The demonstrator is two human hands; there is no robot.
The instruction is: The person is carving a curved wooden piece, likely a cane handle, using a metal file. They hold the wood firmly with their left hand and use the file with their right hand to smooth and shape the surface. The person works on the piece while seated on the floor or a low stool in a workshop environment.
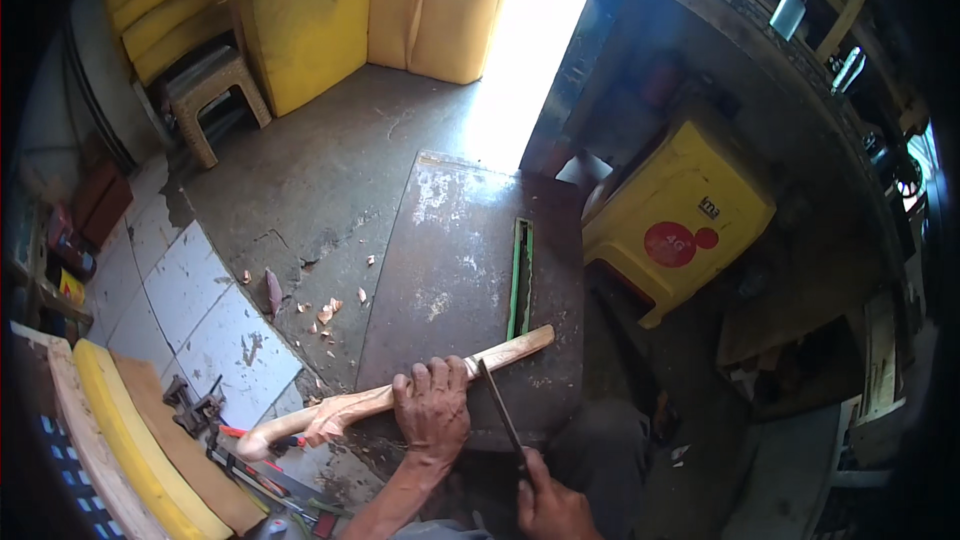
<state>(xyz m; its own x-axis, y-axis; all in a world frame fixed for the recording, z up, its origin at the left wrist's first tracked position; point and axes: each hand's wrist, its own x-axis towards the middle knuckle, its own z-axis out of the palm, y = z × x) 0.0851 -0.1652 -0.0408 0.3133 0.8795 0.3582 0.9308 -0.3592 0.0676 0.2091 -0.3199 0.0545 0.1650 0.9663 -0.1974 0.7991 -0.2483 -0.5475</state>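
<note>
A long pale wooden piece (350, 404), with a knobbed lower end and a carved bulge, lies slanting across the near part of a dark worn board (400, 320). My left hand (432, 410) is wrapped around its middle, holding it against the board. In my right hand (553, 502) is a slim dark file (502, 410). The tip of the file meets the wood just right of my left fingers, beside a pale cut mark. A narrow green-edged metal strip (514, 280) lies on the board beyond the wood's far end.
Wood chips (328, 312) litter the floor left of the board. A yellow plastic stool (680, 220) is tipped at the right, and a brown stool (215, 95) stands far left. Tools (195, 408) and curved yellow boards (140, 440) lie at the lower left. Yellow foam panels (310, 20) stand behind.
</note>
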